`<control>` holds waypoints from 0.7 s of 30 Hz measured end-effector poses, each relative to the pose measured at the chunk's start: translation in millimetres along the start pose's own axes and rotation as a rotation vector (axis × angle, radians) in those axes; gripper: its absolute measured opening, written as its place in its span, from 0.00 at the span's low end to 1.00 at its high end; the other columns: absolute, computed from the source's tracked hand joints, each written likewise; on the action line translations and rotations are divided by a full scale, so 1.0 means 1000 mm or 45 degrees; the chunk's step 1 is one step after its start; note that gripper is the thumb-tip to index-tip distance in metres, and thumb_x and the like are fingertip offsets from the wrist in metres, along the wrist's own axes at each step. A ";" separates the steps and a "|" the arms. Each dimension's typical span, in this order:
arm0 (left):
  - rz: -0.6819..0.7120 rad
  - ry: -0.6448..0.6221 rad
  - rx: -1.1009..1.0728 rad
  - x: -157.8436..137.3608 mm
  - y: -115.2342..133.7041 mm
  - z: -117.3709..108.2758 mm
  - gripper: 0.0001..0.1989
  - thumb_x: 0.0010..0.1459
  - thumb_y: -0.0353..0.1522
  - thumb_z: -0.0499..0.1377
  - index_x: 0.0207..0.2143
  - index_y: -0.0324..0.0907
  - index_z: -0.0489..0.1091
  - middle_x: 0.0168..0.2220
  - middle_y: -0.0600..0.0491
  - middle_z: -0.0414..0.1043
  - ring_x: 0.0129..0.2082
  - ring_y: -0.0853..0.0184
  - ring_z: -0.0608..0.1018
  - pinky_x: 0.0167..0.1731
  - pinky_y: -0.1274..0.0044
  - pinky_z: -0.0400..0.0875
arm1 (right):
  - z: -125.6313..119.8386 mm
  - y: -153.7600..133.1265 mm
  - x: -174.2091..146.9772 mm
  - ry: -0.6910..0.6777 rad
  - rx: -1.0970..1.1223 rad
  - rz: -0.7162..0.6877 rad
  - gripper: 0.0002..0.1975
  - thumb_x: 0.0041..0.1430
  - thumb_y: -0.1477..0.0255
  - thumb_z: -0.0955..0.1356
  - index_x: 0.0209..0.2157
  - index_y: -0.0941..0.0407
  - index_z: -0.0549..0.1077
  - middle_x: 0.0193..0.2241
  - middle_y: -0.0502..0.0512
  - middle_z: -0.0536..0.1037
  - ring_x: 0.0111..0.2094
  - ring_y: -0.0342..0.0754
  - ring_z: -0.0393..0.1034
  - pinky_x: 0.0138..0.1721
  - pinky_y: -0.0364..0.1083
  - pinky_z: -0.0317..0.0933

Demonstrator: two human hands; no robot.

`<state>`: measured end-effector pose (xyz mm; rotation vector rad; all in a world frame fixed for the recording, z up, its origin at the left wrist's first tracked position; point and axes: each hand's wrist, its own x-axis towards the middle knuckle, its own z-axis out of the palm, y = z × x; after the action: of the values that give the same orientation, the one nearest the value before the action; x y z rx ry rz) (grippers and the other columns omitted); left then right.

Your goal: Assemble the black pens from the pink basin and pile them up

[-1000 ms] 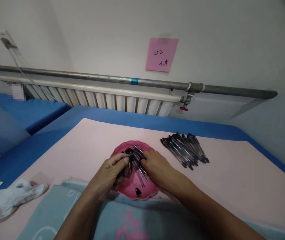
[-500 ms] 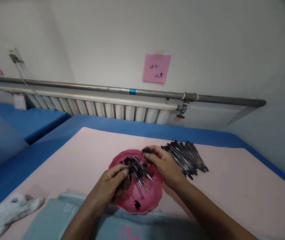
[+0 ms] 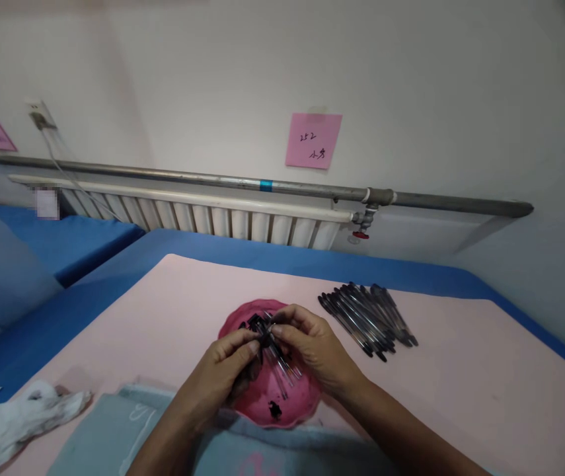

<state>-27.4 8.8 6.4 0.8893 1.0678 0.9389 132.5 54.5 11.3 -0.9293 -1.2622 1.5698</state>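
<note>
A pink bowl (image 3: 295, 411) with a wavy rim lies beneath both hands. Clear pen barrels and black pen parts (image 3: 285, 370) fill its middle, and a black ink stain marks its lower wall. Over the bowl's left side, my left hand (image 3: 220, 370) is closed in a pinch on something small and dark. My right hand (image 3: 319, 344) pinches too, its fingertips close to the left ones; whatever is between them is too small to make out. Dark smudges show on the fingers. To the right of the bowl lies a pile of black-capped clear pens (image 3: 361, 320).
A pink mat (image 3: 460, 370) covers the blue table (image 3: 406, 268). White crumpled cloth (image 3: 24, 423) lies at the left, beside grey-green fabric (image 3: 104, 430) along the near edge. Behind stand a radiator (image 3: 242, 225) and a metal pipe (image 3: 188, 177) with a red valve handle (image 3: 360, 235).
My right hand has moved left and slightly down from the bowl's right rim, bringing its fingertips to those of my left hand. The left hand stays nearly in place. The view has shifted slightly.
</note>
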 end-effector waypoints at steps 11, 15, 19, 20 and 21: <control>0.038 0.009 0.069 0.001 -0.002 0.002 0.17 0.50 0.45 0.61 0.33 0.41 0.68 0.17 0.64 0.54 0.13 0.80 0.53 0.14 0.83 0.43 | 0.006 0.007 0.001 0.003 0.159 0.174 0.09 0.46 0.69 0.72 0.24 0.56 0.68 0.15 0.41 0.64 0.15 0.36 0.53 0.18 0.39 0.47; 0.035 0.033 0.037 0.000 0.000 0.004 0.16 0.49 0.44 0.62 0.30 0.40 0.66 0.17 0.63 0.54 0.13 0.80 0.53 0.14 0.83 0.43 | 0.008 0.008 0.001 -0.052 0.294 0.211 0.10 0.46 0.66 0.72 0.29 0.56 0.73 0.23 0.48 0.72 0.21 0.39 0.62 0.23 0.40 0.55; 0.037 0.009 -0.043 0.001 -0.001 0.004 0.15 0.51 0.44 0.60 0.32 0.41 0.65 0.16 0.65 0.53 0.12 0.80 0.51 0.12 0.83 0.41 | 0.010 0.010 0.001 -0.076 0.365 0.186 0.08 0.43 0.69 0.73 0.29 0.56 0.77 0.27 0.50 0.75 0.28 0.43 0.66 0.32 0.43 0.59; 0.040 0.006 -0.052 0.001 -0.002 0.005 0.15 0.51 0.44 0.60 0.32 0.41 0.65 0.16 0.65 0.53 0.11 0.80 0.51 0.11 0.83 0.41 | 0.010 0.011 0.001 -0.052 0.350 0.174 0.08 0.42 0.70 0.73 0.28 0.56 0.77 0.25 0.50 0.74 0.27 0.43 0.65 0.31 0.43 0.58; 0.044 0.004 -0.051 0.001 -0.003 0.005 0.15 0.51 0.44 0.60 0.31 0.41 0.64 0.16 0.65 0.54 0.11 0.80 0.51 0.11 0.83 0.41 | 0.010 0.011 0.000 -0.022 0.320 0.162 0.07 0.42 0.69 0.74 0.27 0.56 0.77 0.24 0.49 0.73 0.26 0.42 0.64 0.30 0.43 0.57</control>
<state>-22.1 7.8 5.0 0.8757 1.0360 0.9872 120.8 50.7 2.2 -0.8495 -1.0044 1.7918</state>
